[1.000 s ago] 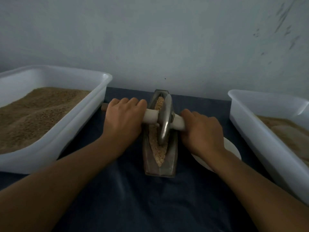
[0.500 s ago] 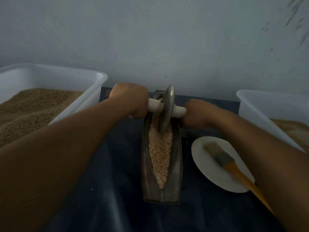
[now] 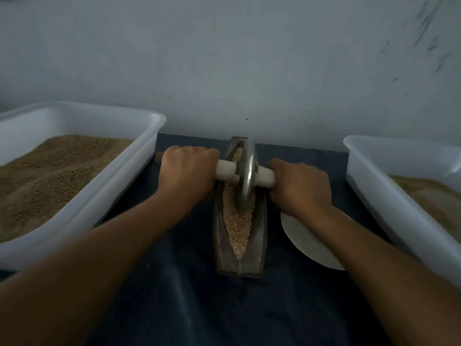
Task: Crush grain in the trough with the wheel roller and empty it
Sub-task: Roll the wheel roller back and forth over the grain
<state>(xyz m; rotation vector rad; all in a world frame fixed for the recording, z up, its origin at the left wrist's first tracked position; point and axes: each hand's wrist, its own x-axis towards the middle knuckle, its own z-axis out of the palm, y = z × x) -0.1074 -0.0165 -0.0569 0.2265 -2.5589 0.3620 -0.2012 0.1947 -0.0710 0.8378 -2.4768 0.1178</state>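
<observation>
The wheel roller (image 3: 245, 177) stands upright in the trough (image 3: 240, 250), its metal disc set edge-down into the grain (image 3: 238, 229) toward the far half of the channel. A pale axle runs through the disc to either side. The left hand (image 3: 187, 174) grips the axle's left handle, fingers curled over the top and knuckles facing away from the person; a short wooden end of the handle pokes out beyond this hand on its outer side. The right hand (image 3: 300, 186) grips the right handle in the same way, wrapped round it just beside the disc. The trough lies lengthwise between the two hands and runs back toward the person between the forearms. The grain fills its narrow channel, tapering to a point at the near end.

Under the right wrist lies a white plate (image 3: 303, 239), partly hidden by that forearm and just beside the trough. Beyond the left hand, on its outer side, a white tub (image 3: 119, 196) holds a bed of brown grain. Beyond the right hand sits a second white tub (image 3: 389, 196) with paler contents. Everything rests on a worktop covered with dark blue cloth (image 3: 199, 295), set against a pale wall (image 3: 224, 58).
</observation>
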